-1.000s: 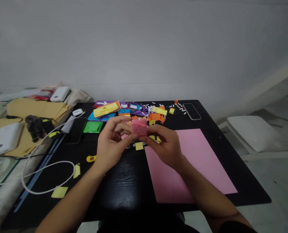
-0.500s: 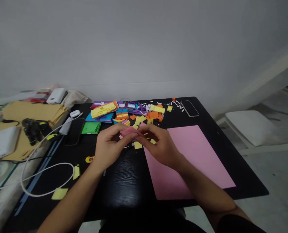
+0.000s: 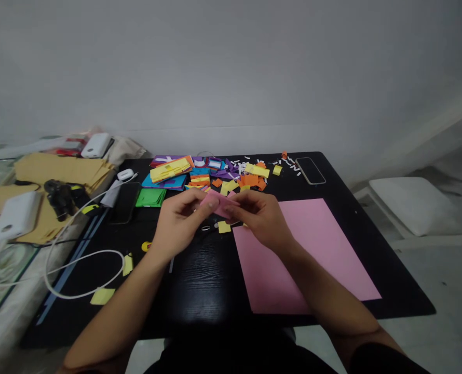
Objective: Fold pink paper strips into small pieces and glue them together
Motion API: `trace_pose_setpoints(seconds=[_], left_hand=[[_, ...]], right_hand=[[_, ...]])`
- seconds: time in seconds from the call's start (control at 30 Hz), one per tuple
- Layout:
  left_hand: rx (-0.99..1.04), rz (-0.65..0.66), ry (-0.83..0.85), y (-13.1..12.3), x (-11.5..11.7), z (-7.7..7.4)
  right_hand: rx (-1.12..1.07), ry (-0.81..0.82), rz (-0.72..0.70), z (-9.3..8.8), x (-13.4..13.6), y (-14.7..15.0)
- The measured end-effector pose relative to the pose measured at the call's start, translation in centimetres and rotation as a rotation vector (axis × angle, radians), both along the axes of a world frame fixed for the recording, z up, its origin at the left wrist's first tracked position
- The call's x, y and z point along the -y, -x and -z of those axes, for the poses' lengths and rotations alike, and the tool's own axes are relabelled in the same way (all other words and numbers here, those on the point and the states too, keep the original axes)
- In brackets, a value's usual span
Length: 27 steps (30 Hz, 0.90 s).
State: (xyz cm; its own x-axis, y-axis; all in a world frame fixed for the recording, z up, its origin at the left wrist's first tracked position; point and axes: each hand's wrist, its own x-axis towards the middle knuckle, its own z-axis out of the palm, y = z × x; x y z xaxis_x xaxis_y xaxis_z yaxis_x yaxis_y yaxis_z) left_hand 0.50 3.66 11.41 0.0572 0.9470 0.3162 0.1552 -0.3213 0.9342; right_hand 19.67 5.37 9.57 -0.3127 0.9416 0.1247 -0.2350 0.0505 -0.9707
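Between both hands is a small folded piece of pink paper (image 3: 220, 201), held above the middle of the black table. My left hand (image 3: 180, 218) pinches its left side with thumb and fingers. Its right side is pinched by my right hand (image 3: 260, 215), the thumb lying across the front. Under my right forearm lies a large sheet of pink paper (image 3: 312, 249). Just beyond the hands are yellow and orange paper scraps (image 3: 250, 181). A yellow square of paper (image 3: 223, 227) lies just below the fingers.
Stacks of folded yellow paper (image 3: 171, 169) and green paper (image 3: 150, 197) sit at the back left. Two phones lie on the table, one (image 3: 311, 171) at the far right, one (image 3: 125, 202) at the left. A white cable (image 3: 85, 253) loops across the left side. A white stool (image 3: 410, 205) stands at right.
The small pink paper has turned so that more of its face shows, and my right thumb has shifted across it. The whole view has swung slightly left.
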Motion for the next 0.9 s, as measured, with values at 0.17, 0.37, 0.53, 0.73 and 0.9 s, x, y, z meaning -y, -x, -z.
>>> trace_pose_setpoints(seconds=[0.17, 0.37, 0.53, 0.73, 0.9], left_hand=[[-0.267, -0.036, 0.051, 3.5, 0.7, 0.9], [-0.673, -0.118, 0.151, 7.6, 3.5, 5.2], [-1.248, 0.015, 0.122, 5.6, 2.9, 8.7], [-1.384, 0.139, 0.136, 3.6, -0.4, 8.9], [-1.46, 0.211, 0.169, 4.4, 0.2, 7.1]], right_hand=[[0.078, 0.051, 0.025, 1.8, -1.2, -1.5], [0.107, 0.309, 0.066, 7.6, -0.3, -4.3], [0.02, 0.397, 0.156, 11.2, 0.3, -4.8], [-0.051, 0.423, 0.143, 12.5, 0.0, -4.9], [-0.132, 0.467, 0.119, 12.6, -0.2, -5.7]])
